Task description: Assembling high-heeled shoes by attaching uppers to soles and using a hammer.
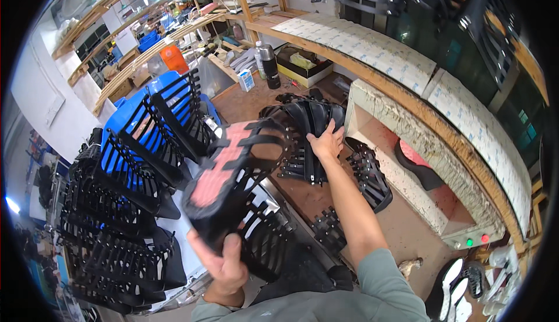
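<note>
My left hand (224,264) grips the heel end of a black strappy sandal upper (198,223), tilted so that its pink underside shows, with black strap ends folded over it. Motion blurs the piece a little. My right hand (329,141) is stretched forward over a pile of black strappy uppers (305,115) on the brown bench. Its thumb and fingers are apart and touch the top of the pile. Beside my right forearm lies another loose black strappy upper (368,173), and a smaller slotted black piece (329,229) is nearer me.
A rack of black strappy uppers (128,205) stands at left before a blue bin (125,118). On the right is a pale box-shaped heater (402,118), glowing red, with a black curved piece (419,167) inside. A dark bottle (269,68) and open carton (303,68) stand behind.
</note>
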A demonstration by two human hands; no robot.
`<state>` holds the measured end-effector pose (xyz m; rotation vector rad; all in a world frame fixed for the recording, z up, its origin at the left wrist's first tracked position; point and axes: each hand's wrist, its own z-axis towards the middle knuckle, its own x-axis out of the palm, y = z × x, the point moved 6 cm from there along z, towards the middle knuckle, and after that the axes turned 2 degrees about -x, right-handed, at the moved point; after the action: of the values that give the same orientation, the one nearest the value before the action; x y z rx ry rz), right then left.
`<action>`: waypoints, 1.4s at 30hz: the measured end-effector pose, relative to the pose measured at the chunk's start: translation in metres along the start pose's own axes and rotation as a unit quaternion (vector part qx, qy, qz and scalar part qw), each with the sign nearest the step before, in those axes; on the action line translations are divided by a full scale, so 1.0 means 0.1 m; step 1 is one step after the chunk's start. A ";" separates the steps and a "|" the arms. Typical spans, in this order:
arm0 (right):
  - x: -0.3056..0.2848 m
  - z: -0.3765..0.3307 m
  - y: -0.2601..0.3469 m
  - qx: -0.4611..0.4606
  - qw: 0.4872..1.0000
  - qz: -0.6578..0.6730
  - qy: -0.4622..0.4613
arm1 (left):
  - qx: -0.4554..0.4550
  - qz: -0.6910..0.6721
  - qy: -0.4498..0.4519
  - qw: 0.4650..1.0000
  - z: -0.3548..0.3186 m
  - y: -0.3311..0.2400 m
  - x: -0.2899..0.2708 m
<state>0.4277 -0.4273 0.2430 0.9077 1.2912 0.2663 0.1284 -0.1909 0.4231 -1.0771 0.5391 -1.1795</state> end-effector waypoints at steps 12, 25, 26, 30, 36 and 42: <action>-2.24 -3.93 -0.84 -0.169 0.877 0.369 -0.259 | 0.386 0.106 0.374 0.837 -2.06 0.34 0.68; -3.48 -4.58 -3.18 -0.127 0.790 0.385 -0.459 | -0.259 0.111 0.366 0.887 0.43 2.79 2.56; -3.45 -4.62 -3.53 -0.103 0.808 0.381 -0.437 | -0.317 0.111 0.384 0.860 0.39 3.00 2.75; -3.23 -4.50 -3.32 -0.054 0.754 0.577 -0.309 | -0.468 0.044 0.422 0.775 0.48 3.68 2.99; -3.27 -4.23 -3.54 0.040 0.764 0.560 -0.318 | -0.362 -0.024 0.325 0.873 0.56 3.63 2.91; -3.18 -3.75 -3.46 0.112 0.770 0.582 -0.237 | -0.100 -0.152 0.229 0.956 -0.16 1.26 1.51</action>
<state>-0.1124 -0.6904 0.2247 1.7842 0.1356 0.7919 0.2262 -0.3367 0.3320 -1.0836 0.8888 -1.6935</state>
